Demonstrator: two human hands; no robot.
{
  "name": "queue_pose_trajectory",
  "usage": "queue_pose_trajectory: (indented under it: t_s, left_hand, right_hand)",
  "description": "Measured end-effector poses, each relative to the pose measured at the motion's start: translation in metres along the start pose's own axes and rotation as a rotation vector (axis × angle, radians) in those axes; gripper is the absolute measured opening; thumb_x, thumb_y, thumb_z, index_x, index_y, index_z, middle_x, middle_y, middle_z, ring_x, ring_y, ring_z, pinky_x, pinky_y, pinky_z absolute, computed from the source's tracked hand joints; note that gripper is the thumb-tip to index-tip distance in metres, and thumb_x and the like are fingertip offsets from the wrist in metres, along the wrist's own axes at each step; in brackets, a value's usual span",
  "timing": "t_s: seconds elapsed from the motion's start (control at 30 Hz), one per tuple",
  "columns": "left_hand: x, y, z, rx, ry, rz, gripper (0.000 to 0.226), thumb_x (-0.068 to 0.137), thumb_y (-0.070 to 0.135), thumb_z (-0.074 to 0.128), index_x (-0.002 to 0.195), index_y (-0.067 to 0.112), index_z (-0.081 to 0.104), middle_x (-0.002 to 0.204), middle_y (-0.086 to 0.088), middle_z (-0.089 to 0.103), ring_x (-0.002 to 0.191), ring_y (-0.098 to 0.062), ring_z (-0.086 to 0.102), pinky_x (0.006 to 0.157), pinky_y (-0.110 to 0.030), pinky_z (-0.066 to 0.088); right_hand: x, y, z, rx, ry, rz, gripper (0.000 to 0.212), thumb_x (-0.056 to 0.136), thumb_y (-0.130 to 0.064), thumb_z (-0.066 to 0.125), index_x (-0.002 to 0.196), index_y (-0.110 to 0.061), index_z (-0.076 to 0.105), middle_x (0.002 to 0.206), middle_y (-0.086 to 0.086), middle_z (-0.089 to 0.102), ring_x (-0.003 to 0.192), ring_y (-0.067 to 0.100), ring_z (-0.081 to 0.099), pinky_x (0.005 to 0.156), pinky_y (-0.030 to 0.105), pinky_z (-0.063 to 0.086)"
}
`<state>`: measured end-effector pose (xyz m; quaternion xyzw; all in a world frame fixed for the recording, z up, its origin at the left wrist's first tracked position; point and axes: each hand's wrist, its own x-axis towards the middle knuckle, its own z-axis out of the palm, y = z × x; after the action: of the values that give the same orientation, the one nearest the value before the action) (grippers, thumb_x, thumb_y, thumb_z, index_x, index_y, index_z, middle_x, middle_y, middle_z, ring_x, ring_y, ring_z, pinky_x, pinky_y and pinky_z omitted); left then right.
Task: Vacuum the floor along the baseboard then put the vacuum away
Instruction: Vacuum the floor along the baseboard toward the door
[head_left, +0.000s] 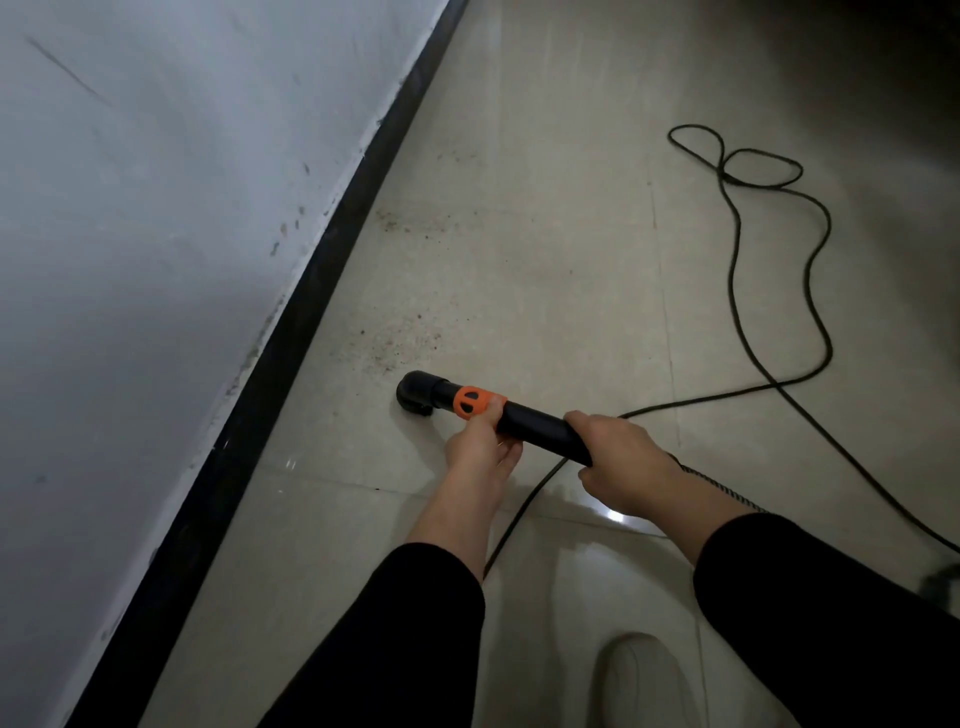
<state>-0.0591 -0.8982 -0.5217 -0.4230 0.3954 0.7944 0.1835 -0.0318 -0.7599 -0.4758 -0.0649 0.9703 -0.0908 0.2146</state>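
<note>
Vacuum wand, black plastic tube (535, 422) with an orange collar (470, 401), lay at a low slant over the pale tiled floor (545, 260). Its black elbow nozzle (415, 393) was down on the tile, near the black baseboard (291, 332) but not touching it. The left hand (480, 447) held the tube just behind the collar, fingers (511, 448) curled under it and thumb up against the orange. The right hand (623, 465) gripped farther back, fingers (584, 420) wrapped fully round the tube. Both arms wore black sleeves (415, 634).

Brown speckled dirt (395, 343) lay on the tile just ahead of the nozzle, with fainter patches farther along the baseboard. A black cord (810, 270) snaked across the floor to the right, looped at its far end. A white shoe (639, 675) showed at the bottom edge, blurred. The grey-white wall (156, 208) was scuffed above the baseboard.
</note>
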Motion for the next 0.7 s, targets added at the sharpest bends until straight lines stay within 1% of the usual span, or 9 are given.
queue_pose_trajectory:
  t_s: [0.13,0.37,0.47,0.6,0.7]
  left_hand:
    - [0.004,0.007,-0.009,-0.003,0.006,0.023,0.042,0.09,0.027,0.067,0.123,0.003,0.056,0.113,-0.016,0.066,0.096,-0.023,0.063,0.085,-0.03,0.051]
    - [0.01,0.019,-0.023,-0.018,0.025,0.05,0.038,0.09,0.027,0.067,0.118,0.003,0.058,0.097,-0.012,0.067,0.083,-0.018,0.063,0.082,-0.029,0.051]
    - [0.012,0.025,-0.029,-0.041,0.036,0.06,0.038,0.09,0.026,0.067,0.119,0.002,0.057,0.099,-0.012,0.066,0.084,-0.019,0.063,0.082,-0.03,0.051]
    - [0.015,0.033,-0.038,-0.06,0.059,0.071,0.042,0.09,0.027,0.067,0.122,0.002,0.057,0.105,-0.014,0.067,0.092,-0.022,0.063,0.082,-0.03,0.052]
    - [0.016,0.038,-0.046,-0.082,0.072,0.077,0.042,0.09,0.026,0.066,0.122,0.002,0.056,0.11,-0.016,0.066,0.098,-0.024,0.062,0.085,-0.03,0.052]
  right_hand:
    - [0.008,-0.01,0.002,-0.035,0.002,-0.032,0.032,0.085,-0.009,0.056,0.115,-0.014,0.045,0.107,0.007,0.058,0.096,0.027,0.057,0.081,0.036,0.047]
    - [0.02,-0.026,0.007,-0.037,-0.005,-0.056,0.035,0.087,-0.01,0.057,0.119,-0.014,0.043,0.11,0.007,0.057,0.099,0.027,0.056,0.084,0.037,0.045]
    - [0.024,-0.034,0.008,-0.039,-0.005,-0.067,0.035,0.086,-0.009,0.056,0.118,-0.014,0.043,0.109,0.007,0.057,0.099,0.027,0.056,0.083,0.036,0.044]
    - [0.031,-0.046,0.01,-0.046,-0.006,-0.094,0.034,0.086,-0.008,0.055,0.117,-0.014,0.044,0.108,0.007,0.057,0.096,0.027,0.055,0.078,0.034,0.041]
    - [0.036,-0.055,0.011,-0.043,-0.01,-0.108,0.034,0.086,-0.008,0.055,0.117,-0.014,0.044,0.109,0.007,0.057,0.098,0.027,0.055,0.081,0.035,0.043]
